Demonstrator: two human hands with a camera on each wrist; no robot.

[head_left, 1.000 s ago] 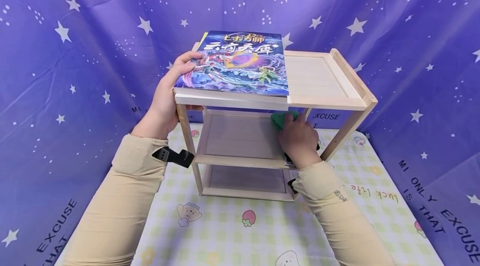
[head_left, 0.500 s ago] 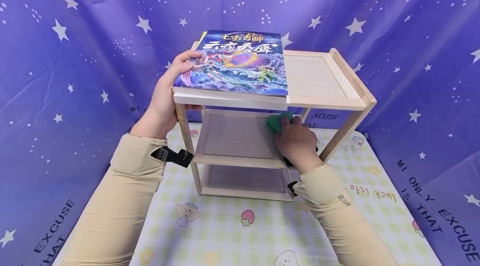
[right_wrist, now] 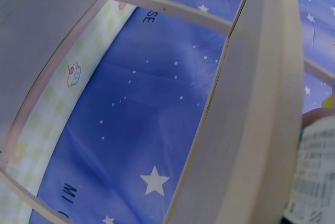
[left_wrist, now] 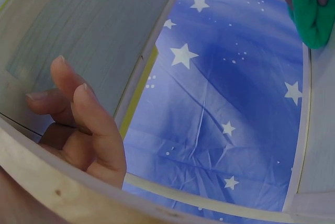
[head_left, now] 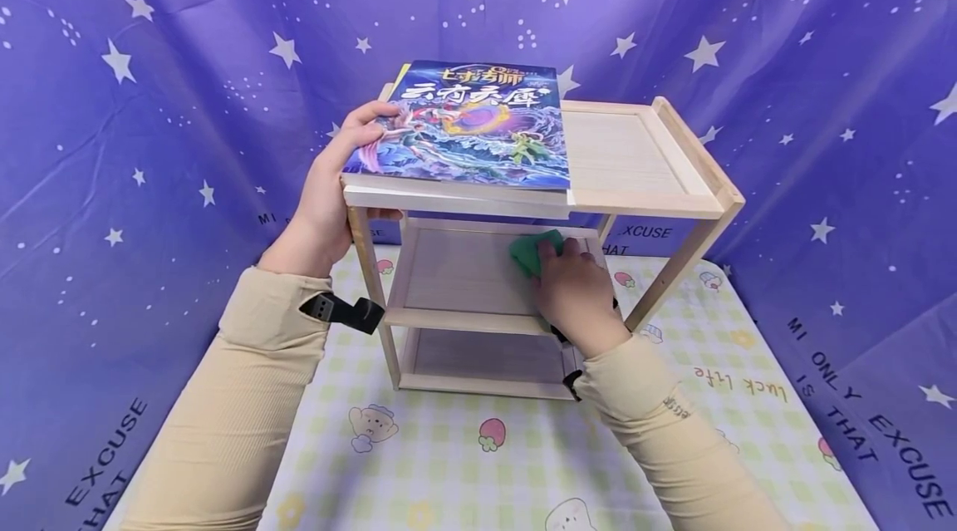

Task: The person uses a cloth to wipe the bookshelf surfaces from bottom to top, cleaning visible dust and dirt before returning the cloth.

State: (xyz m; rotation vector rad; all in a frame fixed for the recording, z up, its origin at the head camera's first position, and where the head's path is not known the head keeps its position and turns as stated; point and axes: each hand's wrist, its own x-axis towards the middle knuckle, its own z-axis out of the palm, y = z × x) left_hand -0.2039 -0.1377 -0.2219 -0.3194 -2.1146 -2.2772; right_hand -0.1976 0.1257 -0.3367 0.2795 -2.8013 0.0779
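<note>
A small three-tier wooden shelf rack stands on the table. In the head view my left hand grips the left end of its top tier, digits on a book with a colourful illustrated cover. The left wrist view shows fingers of that hand bent beneath the top panel. My right hand holds a green cloth against the middle tier, near its right side. The cloth also shows at the upper right of the left wrist view. The right wrist view shows almost nothing of the right hand.
The rack's top tier extends right of the book to a raised end rail. A checked tablecloth lies under the rack. Purple star-patterned curtains hang behind and at both sides.
My right hand has slid the green cloth leftward along the middle tier. My left hand and the book keep their place on the rack.
</note>
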